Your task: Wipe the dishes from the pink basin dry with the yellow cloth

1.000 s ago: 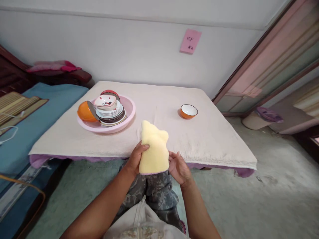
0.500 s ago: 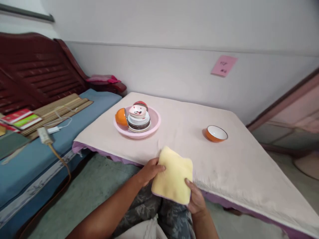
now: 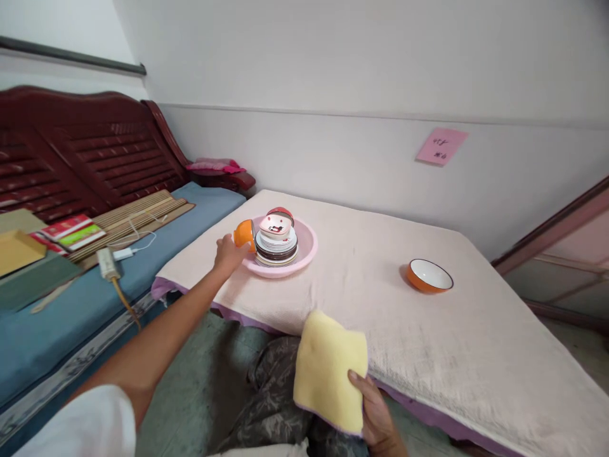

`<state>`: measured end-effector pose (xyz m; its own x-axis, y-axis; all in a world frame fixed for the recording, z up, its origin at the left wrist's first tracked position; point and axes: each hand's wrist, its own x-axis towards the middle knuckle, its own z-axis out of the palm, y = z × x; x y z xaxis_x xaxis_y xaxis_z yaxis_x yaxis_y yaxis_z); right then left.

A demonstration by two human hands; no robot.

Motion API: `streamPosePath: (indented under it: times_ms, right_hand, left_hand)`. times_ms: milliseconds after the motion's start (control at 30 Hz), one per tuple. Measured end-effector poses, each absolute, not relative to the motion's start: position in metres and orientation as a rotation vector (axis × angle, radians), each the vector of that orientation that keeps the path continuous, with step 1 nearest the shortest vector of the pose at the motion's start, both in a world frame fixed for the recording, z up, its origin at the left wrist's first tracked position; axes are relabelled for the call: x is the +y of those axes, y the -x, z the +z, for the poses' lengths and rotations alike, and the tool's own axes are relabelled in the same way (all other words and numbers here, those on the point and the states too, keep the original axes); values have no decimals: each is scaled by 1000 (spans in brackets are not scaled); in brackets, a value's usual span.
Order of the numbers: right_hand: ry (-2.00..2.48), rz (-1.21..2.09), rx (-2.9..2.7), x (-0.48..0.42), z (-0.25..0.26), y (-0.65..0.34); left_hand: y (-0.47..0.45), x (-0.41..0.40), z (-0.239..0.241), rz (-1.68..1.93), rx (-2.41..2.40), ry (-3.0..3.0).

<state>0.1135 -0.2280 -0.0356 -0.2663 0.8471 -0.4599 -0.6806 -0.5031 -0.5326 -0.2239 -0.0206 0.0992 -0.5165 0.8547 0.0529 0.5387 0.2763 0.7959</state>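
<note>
My left hand reaches out to the pink basin and touches the orange bowl that leans on its side at the basin's left rim; its fingers curl at the bowl. A stack of plates with a small red-and-white dish on top sits in the basin. My right hand grips a folded yellow cloth near the table's front edge, above my lap.
A second orange bowl stands upright on the cream tablecloth to the right. A blue-covered bed with books, a bamboo mat and a charger cable lies left. A pink note hangs on the wall.
My left hand has let go of the yellow cloth and stretched forward-left to the orange bowl at the basin. My right hand alone keeps the cloth. The view has swung further left.
</note>
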Motion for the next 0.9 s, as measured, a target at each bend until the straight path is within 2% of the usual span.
streamPosePath:
  times_ms: [133, 433, 900]
  right_hand:
    - [878, 1903, -277, -229, -37, -113]
    - [899, 1867, -213, -232, -39, -121]
    - [939, 1878, -193, -229, -37, -122]
  left_hand:
    - [224, 9, 109, 946, 2323, -1356]
    - [223, 48, 91, 687, 2508, -1358]
    - [221, 54, 81, 776, 2586, -1373]
